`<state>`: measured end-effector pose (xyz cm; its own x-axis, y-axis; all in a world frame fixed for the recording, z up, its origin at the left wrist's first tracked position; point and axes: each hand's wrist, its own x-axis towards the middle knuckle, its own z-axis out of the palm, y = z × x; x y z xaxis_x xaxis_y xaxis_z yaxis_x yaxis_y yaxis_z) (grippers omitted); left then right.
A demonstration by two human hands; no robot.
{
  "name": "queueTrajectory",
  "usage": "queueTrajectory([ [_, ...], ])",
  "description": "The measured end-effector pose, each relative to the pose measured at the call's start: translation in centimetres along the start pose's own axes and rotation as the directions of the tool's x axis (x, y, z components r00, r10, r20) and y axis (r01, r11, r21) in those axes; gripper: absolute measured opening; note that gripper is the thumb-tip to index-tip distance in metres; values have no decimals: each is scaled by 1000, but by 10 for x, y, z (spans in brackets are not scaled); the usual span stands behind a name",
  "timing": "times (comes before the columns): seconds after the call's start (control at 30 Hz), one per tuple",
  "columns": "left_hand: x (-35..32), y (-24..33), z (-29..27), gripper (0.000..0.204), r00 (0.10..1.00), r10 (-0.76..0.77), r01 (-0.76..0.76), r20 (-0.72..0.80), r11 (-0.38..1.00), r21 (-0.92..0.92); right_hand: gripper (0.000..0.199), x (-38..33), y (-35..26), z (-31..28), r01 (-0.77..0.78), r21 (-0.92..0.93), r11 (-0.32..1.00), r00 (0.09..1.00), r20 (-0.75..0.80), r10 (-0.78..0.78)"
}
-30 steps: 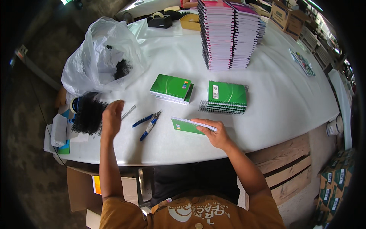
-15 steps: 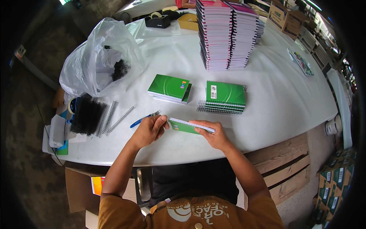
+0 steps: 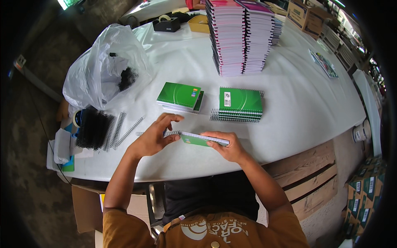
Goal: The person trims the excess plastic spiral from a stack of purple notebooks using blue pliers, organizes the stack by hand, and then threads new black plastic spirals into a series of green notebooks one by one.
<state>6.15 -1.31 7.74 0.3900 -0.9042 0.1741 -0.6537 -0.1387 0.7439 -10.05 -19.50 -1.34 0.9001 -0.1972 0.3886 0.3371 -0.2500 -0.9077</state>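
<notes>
My right hand (image 3: 231,149) grips the green notebook (image 3: 202,139) from its right end, fingers clamped over the far edge, holding it low over the near rim of the white table (image 3: 297,103) with its long axis running left to right. My left hand (image 3: 155,138) is nearer the notebook's left, punched end, fingertips pinched on the wire spiral (image 3: 171,133) there, which continues along that same axis toward the loose black coils (image 3: 97,130) well off to the left

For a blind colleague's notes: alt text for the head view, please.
Two hands hold a green notebook at a white table's near edge, the left hand at its wire spiral end, the right hand steadying it. Green notebook piles and black spirals lie beyond.
</notes>
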Motion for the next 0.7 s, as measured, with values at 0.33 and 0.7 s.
queueTrajectory([
  [0.33, 2, 11, -5, 30, 976, 58, -178, 209, 764, 621, 32, -6, -2, 3, 18, -45, 999, 1000, 7, -17],
  [0.7, 0, 40, 10, 38, 974, 59, -201, 218, 665, 720, 37, -18, -24, 4, -44, -141, 989, 997, 60, 53],
])
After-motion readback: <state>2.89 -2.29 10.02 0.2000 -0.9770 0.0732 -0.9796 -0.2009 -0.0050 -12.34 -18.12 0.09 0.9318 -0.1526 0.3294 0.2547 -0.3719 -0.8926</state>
